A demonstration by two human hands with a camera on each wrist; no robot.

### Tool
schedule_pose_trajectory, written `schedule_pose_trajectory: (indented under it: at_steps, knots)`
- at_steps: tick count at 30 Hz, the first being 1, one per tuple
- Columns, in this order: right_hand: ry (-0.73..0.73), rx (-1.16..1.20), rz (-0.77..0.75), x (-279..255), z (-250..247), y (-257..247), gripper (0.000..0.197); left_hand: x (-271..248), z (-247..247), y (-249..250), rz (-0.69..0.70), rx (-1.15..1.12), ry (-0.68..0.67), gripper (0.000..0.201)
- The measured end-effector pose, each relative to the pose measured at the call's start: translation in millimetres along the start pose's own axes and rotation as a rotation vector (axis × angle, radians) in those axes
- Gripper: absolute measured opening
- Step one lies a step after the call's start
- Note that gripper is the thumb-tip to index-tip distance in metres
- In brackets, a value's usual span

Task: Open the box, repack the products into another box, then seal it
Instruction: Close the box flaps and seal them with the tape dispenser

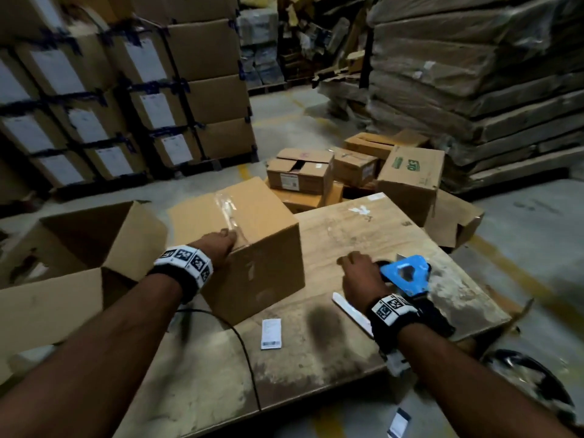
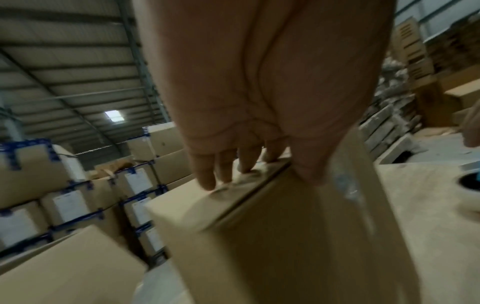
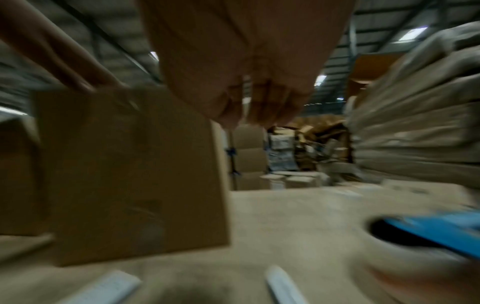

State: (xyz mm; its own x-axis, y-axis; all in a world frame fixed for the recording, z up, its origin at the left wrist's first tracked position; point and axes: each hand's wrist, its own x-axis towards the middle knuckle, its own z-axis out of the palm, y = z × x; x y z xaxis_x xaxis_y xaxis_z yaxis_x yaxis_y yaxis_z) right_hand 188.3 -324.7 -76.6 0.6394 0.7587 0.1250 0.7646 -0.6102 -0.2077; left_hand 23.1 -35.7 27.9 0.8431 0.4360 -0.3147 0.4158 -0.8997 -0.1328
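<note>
A closed cardboard box with clear tape along its top seam stands on the wooden table. My left hand rests on its near top edge. In the left wrist view its fingers lie fairly straight on the top of the box and the thumb runs down the side. My right hand hovers over the table just left of a blue tape dispenser. Its fingers hang loosely curled and hold nothing, apart from the dispenser. An open empty-looking box stands at the left.
A white paper slip, a white strip and a black cable lie on the table's near part. Several small cartons sit on the floor beyond the table. Stacked cartons rise at the back left, wrapped pallets at the right.
</note>
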Motion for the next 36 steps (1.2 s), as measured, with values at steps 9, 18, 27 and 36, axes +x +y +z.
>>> schedule_pose_trajectory:
  at_steps: [9,18,27,36]
  knots:
    - [0.081,0.789,-0.605,74.7,-7.7,-133.6,0.06,-0.8,3.0,-19.4,-0.001,0.077,-0.093,0.077]
    - [-0.315,0.352,-0.444,85.9,31.9,-109.0,0.036,0.2,4.9,-18.9,-0.005,0.046,-0.116,0.075]
    - [-0.33,0.283,-0.445,97.4,31.6,-111.2,0.039,-0.1,-0.5,-17.4,-0.011,0.061,-0.152,0.078]
    - [0.03,0.371,-0.681,92.1,-16.5,-139.2,0.04,-3.6,-4.3,-14.2,-0.032,0.049,-0.17,0.078]
